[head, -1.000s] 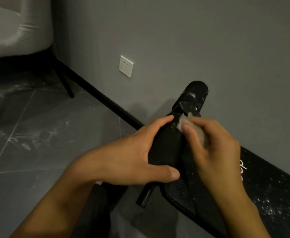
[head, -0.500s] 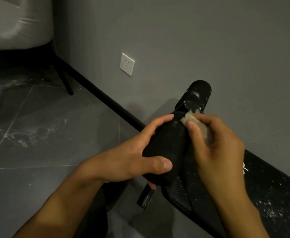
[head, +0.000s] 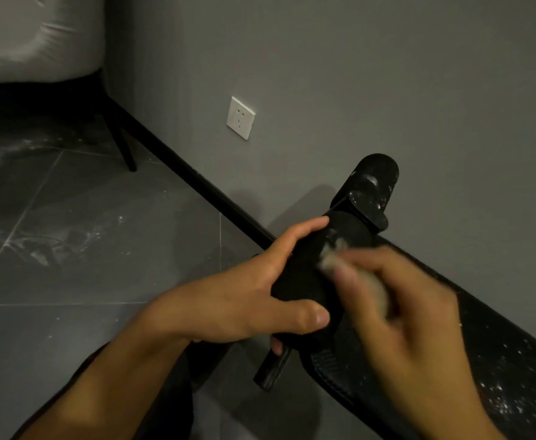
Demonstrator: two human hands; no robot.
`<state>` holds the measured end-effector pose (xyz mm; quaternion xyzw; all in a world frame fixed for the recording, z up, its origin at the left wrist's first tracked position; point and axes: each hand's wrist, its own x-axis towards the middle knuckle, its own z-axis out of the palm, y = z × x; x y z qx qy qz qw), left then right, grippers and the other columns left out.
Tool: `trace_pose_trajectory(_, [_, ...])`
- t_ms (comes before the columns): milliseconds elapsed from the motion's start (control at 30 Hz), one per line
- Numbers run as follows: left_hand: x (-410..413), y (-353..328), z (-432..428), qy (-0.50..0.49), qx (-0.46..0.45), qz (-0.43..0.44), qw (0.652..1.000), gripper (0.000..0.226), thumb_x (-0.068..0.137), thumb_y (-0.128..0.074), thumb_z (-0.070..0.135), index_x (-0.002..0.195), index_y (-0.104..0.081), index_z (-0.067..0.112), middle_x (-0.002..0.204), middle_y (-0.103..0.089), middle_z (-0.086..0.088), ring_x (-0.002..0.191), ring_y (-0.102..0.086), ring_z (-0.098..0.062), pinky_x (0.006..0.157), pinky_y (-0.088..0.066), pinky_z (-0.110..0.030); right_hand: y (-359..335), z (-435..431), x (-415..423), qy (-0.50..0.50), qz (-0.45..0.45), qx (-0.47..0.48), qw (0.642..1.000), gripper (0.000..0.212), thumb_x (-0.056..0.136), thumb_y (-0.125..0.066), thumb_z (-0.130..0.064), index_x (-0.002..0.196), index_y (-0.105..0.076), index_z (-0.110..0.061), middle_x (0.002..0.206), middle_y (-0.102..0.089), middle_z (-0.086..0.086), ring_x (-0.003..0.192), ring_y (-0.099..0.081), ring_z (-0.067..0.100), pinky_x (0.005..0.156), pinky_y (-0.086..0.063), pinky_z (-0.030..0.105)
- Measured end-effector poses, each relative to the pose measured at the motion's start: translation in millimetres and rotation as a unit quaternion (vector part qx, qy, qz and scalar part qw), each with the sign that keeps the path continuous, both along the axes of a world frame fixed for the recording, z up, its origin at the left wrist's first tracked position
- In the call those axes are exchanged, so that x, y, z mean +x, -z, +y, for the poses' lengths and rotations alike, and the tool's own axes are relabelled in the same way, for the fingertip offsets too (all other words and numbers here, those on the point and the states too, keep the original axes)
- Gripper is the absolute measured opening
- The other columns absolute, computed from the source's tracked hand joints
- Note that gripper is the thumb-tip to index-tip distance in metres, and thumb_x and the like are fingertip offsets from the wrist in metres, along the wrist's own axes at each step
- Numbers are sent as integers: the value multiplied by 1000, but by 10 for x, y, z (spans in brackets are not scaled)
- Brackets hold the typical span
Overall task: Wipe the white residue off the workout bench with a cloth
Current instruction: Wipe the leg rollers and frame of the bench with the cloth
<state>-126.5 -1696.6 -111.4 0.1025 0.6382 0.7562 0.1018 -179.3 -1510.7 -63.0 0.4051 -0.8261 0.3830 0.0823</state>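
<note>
The black workout bench (head: 501,357) runs from the centre to the lower right, its pad dotted with white specks. My left hand (head: 254,293) grips the near black foam roller (head: 311,281) at the bench's end. My right hand (head: 400,306) is blurred with motion and is closed on a small pale cloth (head: 330,263), pressed against the top of that roller. A second black roller (head: 371,188) behind it carries white residue.
A grey wall with a white socket (head: 240,117) and a black skirting board stands close behind the bench. Dark floor tiles (head: 85,242) on the left show white smears. A pale chair (head: 34,36) with black legs is at the upper left.
My right hand has slid the cloth down and back along the roller and is now blurred. My left hand stays wrapped on the roller, which has turned a little.
</note>
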Motion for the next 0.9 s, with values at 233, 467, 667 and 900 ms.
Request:
trace_pose_trajectory(233, [65, -134, 136, -80, -84, 12, 993, 98, 79, -85, 22, 144, -24, 63, 121, -51, 30, 109, -63, 2, 84, -57, -21, -44, -24, -352, 124, 5, 28, 992, 8, 92, -58, -44, 100, -61, -42, 91, -64, -25, 88, -61, -7, 70, -49, 17])
trace_pose_trajectory(467, [42, -46, 80, -82, -75, 37, 993, 99, 66, -86, 47, 143, -27, 64, 128, -48, 38, 124, -55, 5, 99, -52, -21, 37, 66, 6, 2, -21, -18, 1000, 15, 91, -61, -35, 103, -68, -32, 98, -67, -17, 89, -67, 9, 67, -51, 18])
trace_pose_trajectory(667, [-18, 34, 43, -28, 9, 25, 999, 87, 77, -74, 40, 149, -26, 54, 142, -49, 7, 128, -58, -13, 95, -54, -28, 37, -50, -378, 111, 15, -14, 994, 12, 96, -61, -34, 107, -66, -33, 100, -66, -17, 93, -63, -1, 78, -53, 24])
trace_pose_trajectory(900, [-71, 140, -2, 1, 104, 4, 995, 90, 76, -75, 21, 149, -32, 51, 150, -47, -4, 133, -56, -29, 101, -52, -40, -18, 78, -110, -23, 6, 14, 1000, 16, 93, -61, -34, 106, -70, -30, 98, -66, -14, 90, -66, 10, 68, -51, 21])
